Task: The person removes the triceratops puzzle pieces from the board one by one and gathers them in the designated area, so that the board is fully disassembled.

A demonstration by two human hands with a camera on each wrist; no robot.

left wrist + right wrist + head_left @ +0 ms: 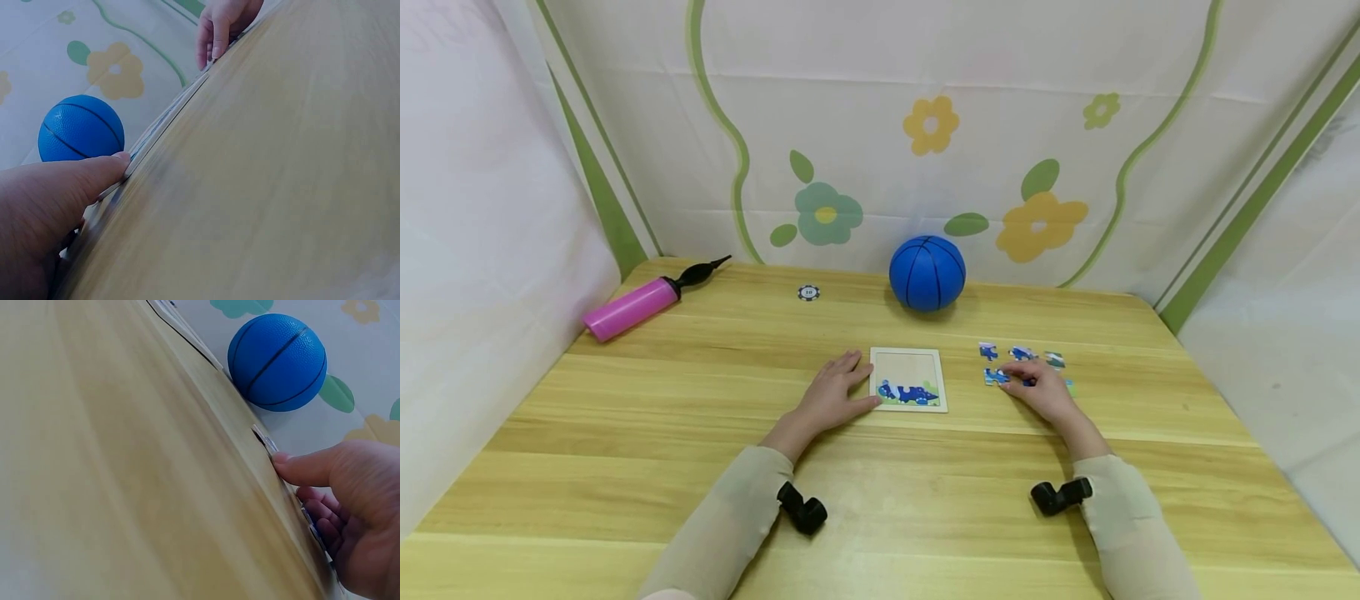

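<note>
A small puzzle tray (906,362) with a pale rim lies mid-table. Blue and green dinosaur pieces (910,393) fill its bottom strip, and the upper part shows bare board. My left hand (835,396) lies along the tray's left side with fingers spread, its thumb touching the lower left corner. To the right, my right hand (1041,390) pinches a blue puzzle piece (996,377) between thumb and fingers. In the right wrist view, the piece (265,439) is slightly tilted at the thumb tip. Several loose pieces (1021,353) lie around this hand, some partly hidden under it.
A blue toy basketball (927,273) sits behind the tray, close to the flowered cloth wall. Farther left are a black-and-white poker chip (808,292) and a pink hand pump (632,309) with a black nozzle. Cloth also borders the wooden table (925,517) on both sides.
</note>
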